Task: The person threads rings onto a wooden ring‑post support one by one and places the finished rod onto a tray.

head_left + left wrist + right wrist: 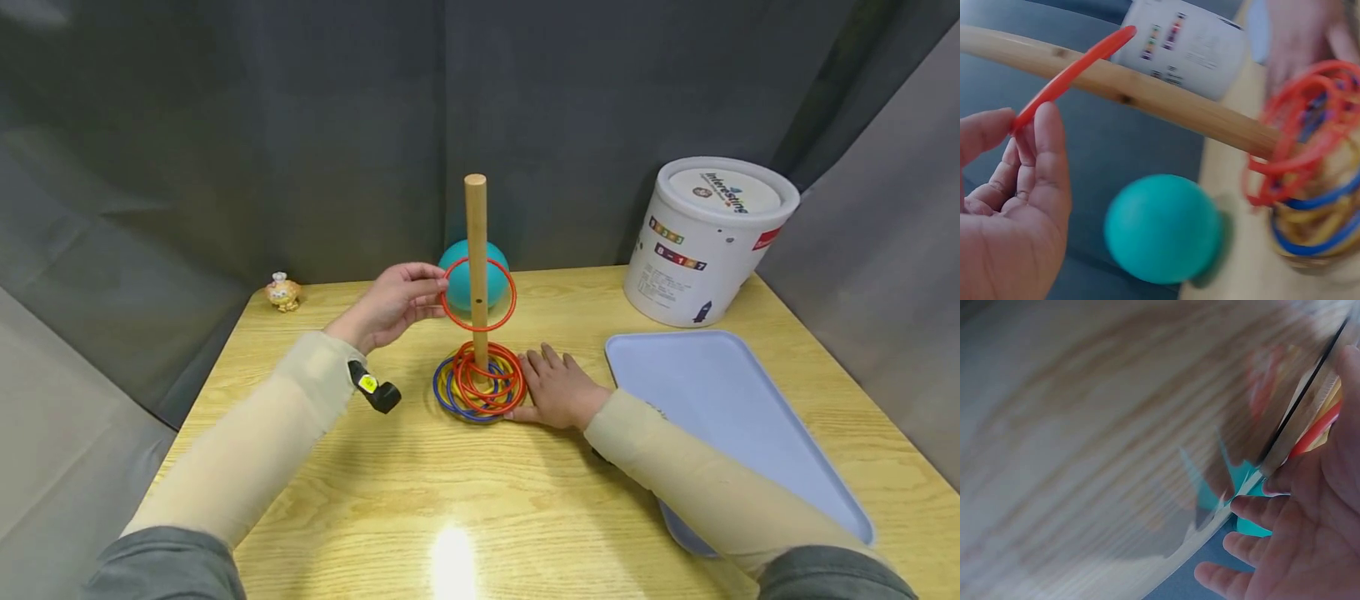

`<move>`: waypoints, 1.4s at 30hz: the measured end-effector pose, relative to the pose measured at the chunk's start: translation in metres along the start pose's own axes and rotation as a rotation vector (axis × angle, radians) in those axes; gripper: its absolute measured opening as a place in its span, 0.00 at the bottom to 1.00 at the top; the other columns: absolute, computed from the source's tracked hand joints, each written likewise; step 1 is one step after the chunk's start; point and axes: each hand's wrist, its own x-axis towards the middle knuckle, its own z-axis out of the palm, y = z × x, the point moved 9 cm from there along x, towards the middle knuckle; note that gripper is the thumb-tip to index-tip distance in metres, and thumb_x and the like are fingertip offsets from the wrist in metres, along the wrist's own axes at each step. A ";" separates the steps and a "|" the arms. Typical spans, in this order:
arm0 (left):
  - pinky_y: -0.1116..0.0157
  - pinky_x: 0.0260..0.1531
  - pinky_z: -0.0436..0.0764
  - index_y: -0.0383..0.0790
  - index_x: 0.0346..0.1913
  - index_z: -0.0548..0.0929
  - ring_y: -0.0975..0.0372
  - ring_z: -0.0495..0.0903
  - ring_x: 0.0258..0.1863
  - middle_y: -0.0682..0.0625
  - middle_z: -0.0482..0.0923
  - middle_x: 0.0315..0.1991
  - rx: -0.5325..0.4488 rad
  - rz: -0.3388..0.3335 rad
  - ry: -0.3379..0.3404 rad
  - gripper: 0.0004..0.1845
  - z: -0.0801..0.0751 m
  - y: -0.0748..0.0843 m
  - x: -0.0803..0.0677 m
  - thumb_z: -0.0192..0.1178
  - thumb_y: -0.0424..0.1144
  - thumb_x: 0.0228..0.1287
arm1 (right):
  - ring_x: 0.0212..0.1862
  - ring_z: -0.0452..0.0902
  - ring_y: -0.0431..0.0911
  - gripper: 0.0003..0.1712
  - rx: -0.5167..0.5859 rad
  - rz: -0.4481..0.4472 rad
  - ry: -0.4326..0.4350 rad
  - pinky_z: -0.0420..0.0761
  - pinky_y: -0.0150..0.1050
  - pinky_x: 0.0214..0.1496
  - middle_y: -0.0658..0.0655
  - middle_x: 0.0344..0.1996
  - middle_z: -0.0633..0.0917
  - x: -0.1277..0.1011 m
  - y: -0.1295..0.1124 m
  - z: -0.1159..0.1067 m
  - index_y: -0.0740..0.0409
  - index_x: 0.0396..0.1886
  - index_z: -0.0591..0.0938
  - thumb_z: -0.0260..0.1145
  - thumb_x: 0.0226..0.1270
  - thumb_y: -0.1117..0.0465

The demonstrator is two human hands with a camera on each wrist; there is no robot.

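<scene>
A thin red ring (513,310) is pinched between the thumb and fingers of my left hand (401,302). In the head view it overlaps the middle of an upright wooden pole (477,225); the left wrist view shows the ring (1063,81) nearly edge-on, crossing the pole (1166,103). Around the pole's foot lies a pile of red, blue and yellow rings (491,400), which mostly covers the base. My right hand (562,390) rests low beside the pile with fingers spread, its thumb and fingertips at the pile's right edge.
A teal ball (453,287) sits behind the pole. At the back right stands a white lidded bucket (667,267), with a pale blue tray (720,392) in front of it. A small orange figurine (282,293) is at the table's back left corner. Dark curtains hang behind.
</scene>
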 end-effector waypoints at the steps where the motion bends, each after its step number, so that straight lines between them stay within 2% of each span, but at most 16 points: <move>1: 0.65 0.38 0.86 0.37 0.40 0.80 0.62 0.81 0.30 0.49 0.79 0.33 0.015 -0.019 0.003 0.08 -0.001 -0.008 0.000 0.52 0.26 0.79 | 0.79 0.48 0.69 0.58 0.001 -0.003 0.006 0.60 0.67 0.74 0.72 0.77 0.59 0.000 0.000 -0.001 0.70 0.81 0.54 0.54 0.74 0.28; 7: 0.65 0.40 0.86 0.33 0.46 0.78 0.62 0.79 0.31 0.47 0.77 0.37 0.070 -0.127 0.017 0.04 -0.009 -0.054 0.003 0.52 0.27 0.79 | 0.79 0.47 0.69 0.58 -0.020 -0.005 0.001 0.60 0.66 0.74 0.71 0.78 0.58 0.001 0.000 0.000 0.69 0.82 0.53 0.52 0.74 0.27; 14: 0.67 0.40 0.86 0.29 0.50 0.77 0.62 0.79 0.32 0.43 0.75 0.41 0.114 -0.200 0.013 0.06 -0.016 -0.092 0.005 0.52 0.27 0.80 | 0.80 0.43 0.68 0.59 -0.013 0.005 -0.027 0.57 0.66 0.76 0.70 0.79 0.55 0.005 0.003 0.004 0.67 0.83 0.50 0.51 0.74 0.25; 21: 0.68 0.40 0.86 0.18 0.59 0.73 0.62 0.79 0.34 0.43 0.76 0.40 0.165 -0.230 -0.002 0.14 -0.019 -0.106 0.002 0.52 0.26 0.79 | 0.80 0.43 0.68 0.60 -0.016 0.008 -0.027 0.57 0.67 0.75 0.70 0.79 0.55 0.006 0.005 0.006 0.67 0.83 0.49 0.50 0.73 0.25; 26: 0.66 0.43 0.86 0.20 0.60 0.74 0.60 0.80 0.37 0.42 0.76 0.44 0.223 -0.261 0.000 0.14 -0.018 -0.109 -0.003 0.51 0.28 0.80 | 0.80 0.44 0.68 0.61 -0.004 0.014 -0.020 0.57 0.67 0.75 0.70 0.79 0.56 0.006 0.006 0.008 0.67 0.83 0.48 0.50 0.72 0.23; 29: 0.61 0.47 0.86 0.22 0.58 0.75 0.57 0.80 0.41 0.40 0.77 0.46 0.329 -0.213 0.032 0.13 -0.019 -0.103 -0.005 0.52 0.30 0.80 | 0.80 0.44 0.68 0.62 0.006 0.013 -0.016 0.57 0.67 0.75 0.70 0.79 0.56 0.006 0.006 0.009 0.66 0.83 0.48 0.50 0.72 0.23; 33: 0.54 0.53 0.84 0.25 0.57 0.77 0.50 0.80 0.48 0.38 0.79 0.50 0.512 -0.029 0.057 0.14 -0.009 -0.070 -0.007 0.56 0.33 0.78 | 0.79 0.45 0.68 0.61 0.014 0.004 -0.004 0.58 0.67 0.75 0.70 0.79 0.57 0.006 0.006 0.009 0.67 0.83 0.50 0.51 0.72 0.23; 36: 0.53 0.54 0.83 0.26 0.59 0.78 0.46 0.80 0.51 0.37 0.80 0.51 0.539 0.118 0.056 0.16 0.008 -0.038 -0.009 0.58 0.35 0.77 | 0.79 0.45 0.69 0.61 0.018 0.003 -0.001 0.58 0.67 0.75 0.71 0.79 0.57 0.005 0.005 0.009 0.68 0.82 0.51 0.51 0.72 0.23; 38: 0.55 0.54 0.83 0.28 0.59 0.78 0.47 0.80 0.51 0.38 0.80 0.51 0.538 0.181 0.062 0.17 0.019 -0.021 -0.011 0.61 0.36 0.76 | 0.79 0.45 0.68 0.61 0.020 0.005 -0.003 0.58 0.67 0.75 0.71 0.79 0.57 0.005 0.006 0.009 0.68 0.82 0.51 0.50 0.72 0.23; 42: 0.57 0.51 0.83 0.32 0.58 0.80 0.51 0.81 0.50 0.43 0.82 0.48 0.616 0.258 0.082 0.18 0.032 -0.006 -0.013 0.66 0.39 0.72 | 0.79 0.45 0.68 0.60 0.023 0.011 -0.016 0.58 0.67 0.75 0.70 0.79 0.57 0.005 0.004 0.008 0.67 0.82 0.50 0.50 0.73 0.24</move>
